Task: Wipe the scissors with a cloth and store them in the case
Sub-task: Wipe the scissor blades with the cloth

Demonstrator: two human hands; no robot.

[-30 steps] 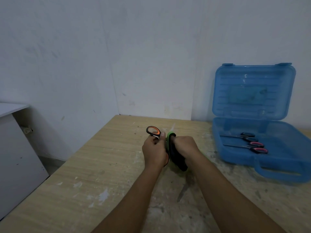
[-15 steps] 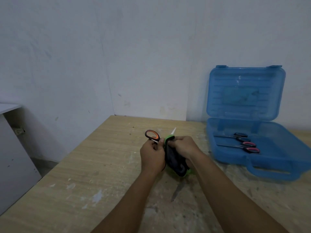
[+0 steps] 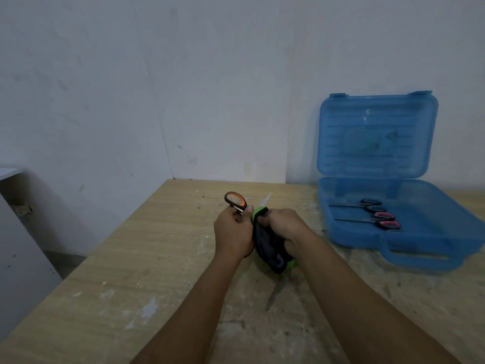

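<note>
My left hand (image 3: pixel 232 233) grips the handles of orange-and-black scissors (image 3: pixel 235 201); one handle loop sticks up above my fingers. My right hand (image 3: pixel 284 225) holds a dark cloth with green edging (image 3: pixel 270 246) wrapped round the blades. Only the blade tip (image 3: pixel 267 199) shows beyond the cloth. The open blue plastic case (image 3: pixel 409 248) stands to the right on the table, lid upright against the wall. Two pairs of scissors lie inside it: a dark-handled pair (image 3: pixel 368 203) and a pink-handled pair (image 3: pixel 384 220).
The wooden table (image 3: pixel 147 258) has worn, paint-flecked patches. A white wall runs along its far edge. A white cabinet (image 3: pixel 15 245) stands beyond the table's left edge, with floor between.
The blade tip has come out further beyond the cloth as my right hand slid back along the blades. My view shifted slightly, so the case sits further left in frame.
</note>
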